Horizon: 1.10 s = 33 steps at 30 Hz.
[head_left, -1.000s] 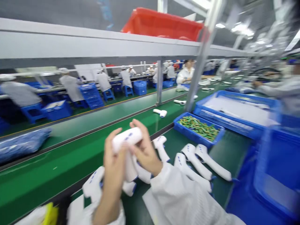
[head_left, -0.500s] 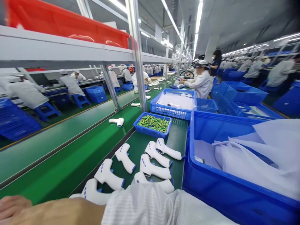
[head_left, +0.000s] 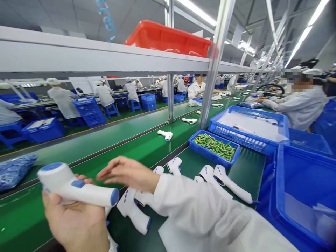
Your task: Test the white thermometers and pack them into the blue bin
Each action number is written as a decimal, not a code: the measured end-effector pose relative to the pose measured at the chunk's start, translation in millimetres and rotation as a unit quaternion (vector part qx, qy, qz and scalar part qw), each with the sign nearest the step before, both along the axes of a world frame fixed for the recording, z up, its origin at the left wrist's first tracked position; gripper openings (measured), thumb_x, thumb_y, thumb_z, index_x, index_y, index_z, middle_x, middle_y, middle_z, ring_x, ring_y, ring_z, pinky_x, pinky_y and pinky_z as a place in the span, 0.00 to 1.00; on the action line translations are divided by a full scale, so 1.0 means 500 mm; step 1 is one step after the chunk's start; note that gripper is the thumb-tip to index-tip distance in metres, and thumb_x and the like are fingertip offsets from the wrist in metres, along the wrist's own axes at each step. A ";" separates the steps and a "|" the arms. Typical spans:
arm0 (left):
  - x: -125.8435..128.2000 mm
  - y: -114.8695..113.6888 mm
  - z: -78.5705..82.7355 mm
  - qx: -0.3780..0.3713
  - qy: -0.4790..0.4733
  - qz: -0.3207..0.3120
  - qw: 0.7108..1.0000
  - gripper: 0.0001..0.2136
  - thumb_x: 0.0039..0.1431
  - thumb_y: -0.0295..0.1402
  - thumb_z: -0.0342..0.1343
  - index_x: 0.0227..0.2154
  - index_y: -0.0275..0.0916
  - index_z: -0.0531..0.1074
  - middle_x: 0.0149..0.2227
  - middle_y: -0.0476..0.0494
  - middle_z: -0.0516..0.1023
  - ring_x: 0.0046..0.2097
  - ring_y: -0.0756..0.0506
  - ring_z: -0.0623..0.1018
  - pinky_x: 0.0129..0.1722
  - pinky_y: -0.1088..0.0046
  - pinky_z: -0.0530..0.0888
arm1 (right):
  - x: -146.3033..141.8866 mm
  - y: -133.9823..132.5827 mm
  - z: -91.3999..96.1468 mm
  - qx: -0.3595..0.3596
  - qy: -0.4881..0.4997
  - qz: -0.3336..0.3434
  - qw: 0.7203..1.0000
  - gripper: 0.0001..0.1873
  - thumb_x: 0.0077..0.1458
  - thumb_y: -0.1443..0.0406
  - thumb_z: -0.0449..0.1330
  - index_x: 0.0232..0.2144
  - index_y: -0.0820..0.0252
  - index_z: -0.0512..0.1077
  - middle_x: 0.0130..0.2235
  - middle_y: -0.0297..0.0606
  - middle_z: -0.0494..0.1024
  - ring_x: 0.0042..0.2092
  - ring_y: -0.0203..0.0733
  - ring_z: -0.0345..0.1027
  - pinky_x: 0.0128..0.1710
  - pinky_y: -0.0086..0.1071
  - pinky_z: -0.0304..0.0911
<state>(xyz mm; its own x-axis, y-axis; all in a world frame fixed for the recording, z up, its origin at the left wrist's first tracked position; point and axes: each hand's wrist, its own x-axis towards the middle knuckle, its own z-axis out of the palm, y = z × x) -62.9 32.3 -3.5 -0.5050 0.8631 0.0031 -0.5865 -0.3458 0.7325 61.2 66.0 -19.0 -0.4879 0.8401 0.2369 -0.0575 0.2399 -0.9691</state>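
Many green batteries (head_left: 214, 146) fill a blue tray (head_left: 210, 157); left fingers (head_left: 89, 181) cradle a white gun-shaped device (head_left: 90, 194), right fingers (head_left: 117, 171) slightly spread.

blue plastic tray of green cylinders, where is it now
In the head view, the tray sits right of centre on the green worktop, beside the larger slotted blue plastic crate.

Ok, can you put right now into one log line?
left hand: holds white device | right hand: open, holding nothing | green table: other white devices, blue tray
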 end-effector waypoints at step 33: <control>0.035 0.031 -0.027 0.025 -0.023 -0.040 0.999 0.20 0.60 0.36 0.54 0.55 0.44 0.60 0.44 0.43 0.75 0.31 0.50 0.77 0.33 0.73 0.74 | 0.085 0.092 0.117 -0.186 0.450 -0.222 0.845 0.18 0.62 0.53 0.47 0.28 0.59 0.63 0.23 0.32 0.64 0.25 0.35 0.65 0.29 0.32 0.71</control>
